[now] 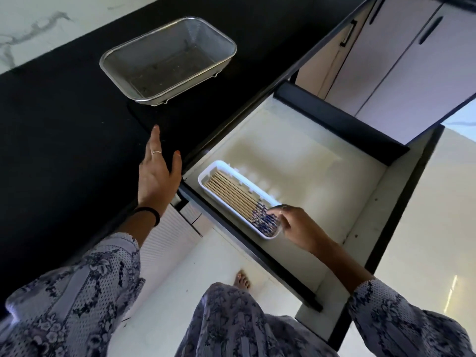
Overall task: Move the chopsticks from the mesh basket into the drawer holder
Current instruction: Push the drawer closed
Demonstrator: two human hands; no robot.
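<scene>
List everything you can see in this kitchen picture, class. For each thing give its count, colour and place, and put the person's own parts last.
Mesh basket: one, silver metal, on the black countertop, looks empty.
Countertop: one, black, left of the drawer.
Drawer: one, pulled open, pale inside with dark edges.
Holder: one, white, in the drawer near its front.
Chopsticks: a bundle, too many to count, wooden with blue patterned ends, lying in the holder.
Cabinet doors: pale, with dark handles, beyond the drawer.
Left hand: open, over the countertop edge, black band on the wrist.
Right hand: fingertips at the chopsticks' patterned ends.
Foot: one, bare, on the pale floor.
</scene>
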